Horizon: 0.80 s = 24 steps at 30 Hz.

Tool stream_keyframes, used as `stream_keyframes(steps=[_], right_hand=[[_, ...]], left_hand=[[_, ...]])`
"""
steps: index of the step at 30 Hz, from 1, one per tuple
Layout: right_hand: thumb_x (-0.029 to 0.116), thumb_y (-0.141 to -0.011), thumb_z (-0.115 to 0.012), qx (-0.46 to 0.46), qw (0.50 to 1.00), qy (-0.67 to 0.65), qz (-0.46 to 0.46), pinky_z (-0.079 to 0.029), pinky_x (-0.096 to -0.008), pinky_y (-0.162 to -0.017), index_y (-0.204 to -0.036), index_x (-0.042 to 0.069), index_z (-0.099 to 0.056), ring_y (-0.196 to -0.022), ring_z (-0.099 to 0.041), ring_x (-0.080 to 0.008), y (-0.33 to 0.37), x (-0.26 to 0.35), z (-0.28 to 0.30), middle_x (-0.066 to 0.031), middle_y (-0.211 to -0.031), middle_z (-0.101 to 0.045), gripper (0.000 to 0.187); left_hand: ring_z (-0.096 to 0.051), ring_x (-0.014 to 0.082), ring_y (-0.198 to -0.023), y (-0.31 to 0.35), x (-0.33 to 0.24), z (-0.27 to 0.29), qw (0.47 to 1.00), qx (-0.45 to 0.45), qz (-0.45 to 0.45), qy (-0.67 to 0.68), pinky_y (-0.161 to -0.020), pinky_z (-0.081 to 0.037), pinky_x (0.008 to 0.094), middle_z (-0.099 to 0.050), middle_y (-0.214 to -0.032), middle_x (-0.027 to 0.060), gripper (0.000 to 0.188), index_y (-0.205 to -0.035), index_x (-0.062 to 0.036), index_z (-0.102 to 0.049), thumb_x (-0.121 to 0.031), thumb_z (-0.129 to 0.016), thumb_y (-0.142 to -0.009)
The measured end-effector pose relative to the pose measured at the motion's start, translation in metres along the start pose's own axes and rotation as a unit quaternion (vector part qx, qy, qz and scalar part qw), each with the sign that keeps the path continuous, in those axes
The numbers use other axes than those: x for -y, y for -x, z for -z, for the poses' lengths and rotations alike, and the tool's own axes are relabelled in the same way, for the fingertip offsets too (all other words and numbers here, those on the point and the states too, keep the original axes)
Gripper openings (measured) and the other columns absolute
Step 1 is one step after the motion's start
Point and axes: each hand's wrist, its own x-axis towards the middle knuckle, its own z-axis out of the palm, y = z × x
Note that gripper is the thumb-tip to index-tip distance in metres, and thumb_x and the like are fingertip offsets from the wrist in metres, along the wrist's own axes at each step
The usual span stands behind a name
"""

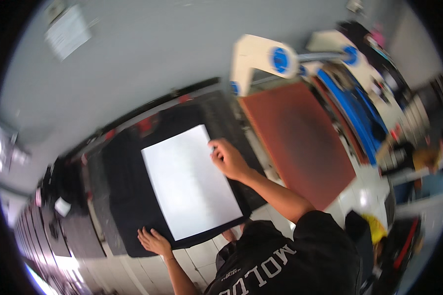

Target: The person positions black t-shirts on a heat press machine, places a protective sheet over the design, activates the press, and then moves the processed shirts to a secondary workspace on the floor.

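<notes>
one smooth white rectangular sheet [194,182], paper-like, lying flat at a slant on a broad spread of matte black cloth [128,172]; the cloth itself laid over a dark flat desk [233,127], with some folds visible along its far side. handling, as judged: the sheet is best kept square to the cloth beneath, nudged by its edges rather than its face, with the cloth smoothed first so that no crease sits under it; a light, steady press at the near side would keep the cloth from dragging while the far corner is adjusted. left hand [154,242]: palm down at the near left edge of the cloth, just beside the sheet's near left corner and apart from it; fingers spread, gripping nothing, apparently resting on the cloth. right hand [229,160]: at the sheet's right edge, toward the far corner; fingers curled inward and partly closed, the tips at the edge; whether they pinch the sheet, merely touch it or hover above cannot be told. adjoining, to the right: one rust-red flat rectangular panel [300,137], beside one cream-coloured angular machine arm [241,54] with round blue caps.
</notes>
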Motion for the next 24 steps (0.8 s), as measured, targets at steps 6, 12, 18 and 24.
stream_keyframes(steps=[6, 12, 18, 24], right_hand=[[-0.001, -0.092, -0.051, -0.268, 0.953, 0.071, -0.121, -0.053, -0.0252, -0.066, -0.105, 0.0, -0.06, -0.073, -0.065, -0.0107, 0.205, 0.075, 0.177, -0.0061, -0.082, -0.066, 0.015], [0.011, -0.09, -0.052, -0.617, 0.702, 0.085, -0.345, -0.052, -0.0308, -0.069, -0.106, -0.001, -0.059, -0.079, -0.064, -0.0191, 0.46, 0.067, 0.273, -0.0105, -0.088, -0.065, 0.021], [0.013, -0.08, -0.064, -0.789, 0.293, 0.282, -0.461, -0.049, -0.0396, -0.085, -0.109, -0.007, -0.057, -0.093, -0.062, -0.0334, 0.682, 0.078, 0.233, -0.0203, -0.1, -0.063, 0.036], [0.017, -0.088, -0.059, -0.861, 0.32, -0.231, -0.321, -0.048, -0.0397, -0.087, -0.12, -0.003, -0.051, -0.106, -0.057, -0.0256, 0.727, 0.096, 0.194, -0.0153, -0.119, -0.055, 0.039]], left_hand=[[-0.05, 0.0376, -0.121, -0.027, 0.022, -0.023, 0.994, 0.059, -0.034, 0.088, -0.103, -0.041, 0.0447, -0.053, -0.131, 0.0212, 0.046, -0.125, 0.0017, -0.055, -0.029, -0.062, -0.091], [-0.052, 0.0327, -0.119, -0.036, -0.109, -0.028, 0.876, 0.226, -0.204, 0.375, -0.103, -0.04, 0.0404, -0.055, -0.127, 0.0214, 0.039, -0.127, 0.0042, -0.055, -0.022, -0.052, -0.098], [-0.057, 0.0214, -0.111, 0.116, -0.295, 0.105, 0.641, 0.506, -0.337, 0.469, -0.099, -0.042, 0.0346, -0.061, -0.12, 0.0115, 0.03, -0.118, -0.0003, -0.06, -0.021, -0.047, -0.1], [-0.061, 0.0206, -0.106, 0.318, -0.376, 0.174, 0.406, 0.666, -0.532, 0.329, -0.094, -0.046, 0.0328, -0.064, -0.114, 0.0124, 0.025, -0.113, 0.003, -0.061, -0.015, -0.052, -0.098]])
